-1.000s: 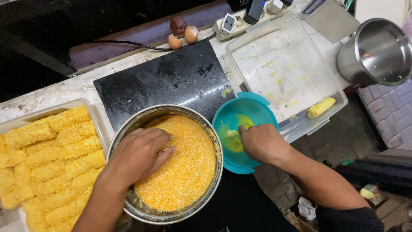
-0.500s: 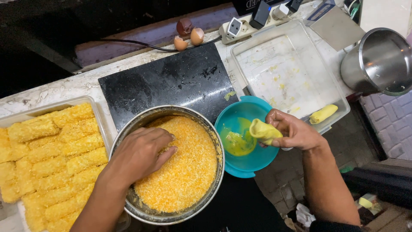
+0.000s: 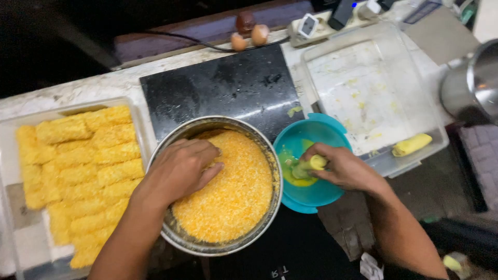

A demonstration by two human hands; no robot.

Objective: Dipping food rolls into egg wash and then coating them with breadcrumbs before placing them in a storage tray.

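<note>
Pinching a yellow roll [image 3: 309,167] over the teal bowl [image 3: 332,132], right hand [image 3: 346,167]; left hand [image 3: 179,171] spread on crumbs [image 3: 236,192].

Home kitchen, black induction hob [image 3: 223,96], eggs [image 3: 250,36], tray of breaded rolls [image 3: 78,171]

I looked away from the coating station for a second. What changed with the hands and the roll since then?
The right hand, which half a second ago held the roll lifted at the teal bowl's right edge, has lowered it back into the yellow egg wash. The left hand stays in the metal bowl of crumbs; the tray of coated rolls is unchanged.
</note>
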